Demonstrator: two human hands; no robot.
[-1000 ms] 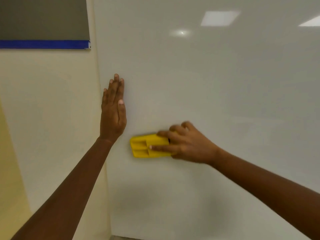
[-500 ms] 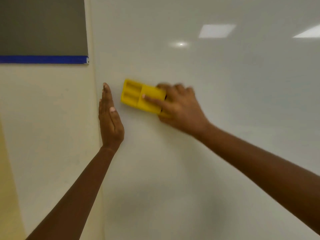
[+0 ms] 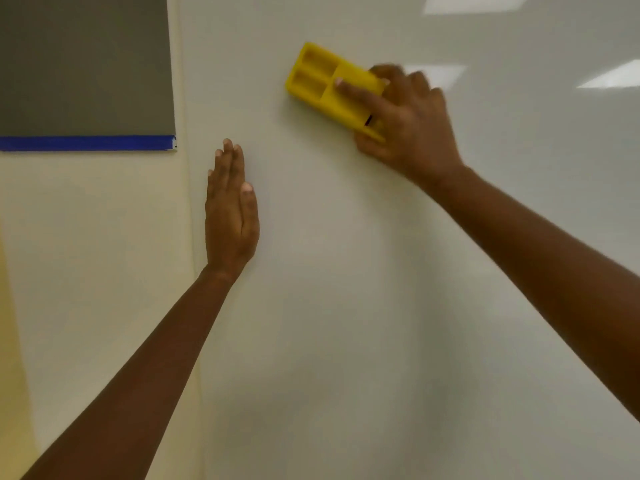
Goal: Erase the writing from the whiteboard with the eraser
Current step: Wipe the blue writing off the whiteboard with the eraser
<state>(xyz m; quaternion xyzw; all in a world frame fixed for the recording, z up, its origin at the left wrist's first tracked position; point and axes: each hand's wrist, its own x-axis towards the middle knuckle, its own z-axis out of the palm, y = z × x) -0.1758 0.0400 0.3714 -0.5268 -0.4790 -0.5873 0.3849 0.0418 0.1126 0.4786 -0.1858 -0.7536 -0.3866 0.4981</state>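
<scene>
A glossy whiteboard [image 3: 363, 306] fills most of the view, and I see no writing on it. My right hand [image 3: 408, 123] presses a yellow plastic eraser [image 3: 322, 81] against the board near the top, index finger laid along its back. The eraser is tilted, its ribbed end pointing up and left. My left hand [image 3: 230, 209] lies flat on the board close to its left edge, fingers together and pointing up, holding nothing. It is below and left of the eraser, apart from it.
The board's left edge [image 3: 188, 237] meets a cream wall [image 3: 86, 254]. A grey panel [image 3: 83, 64] with a blue tape strip [image 3: 86, 143] along its bottom hangs on that wall at upper left. Ceiling lights reflect at the board's upper right.
My right hand has swept the eraser from low on the board upward, then up and to the right. My left hand has stayed flat by the board's left edge.
</scene>
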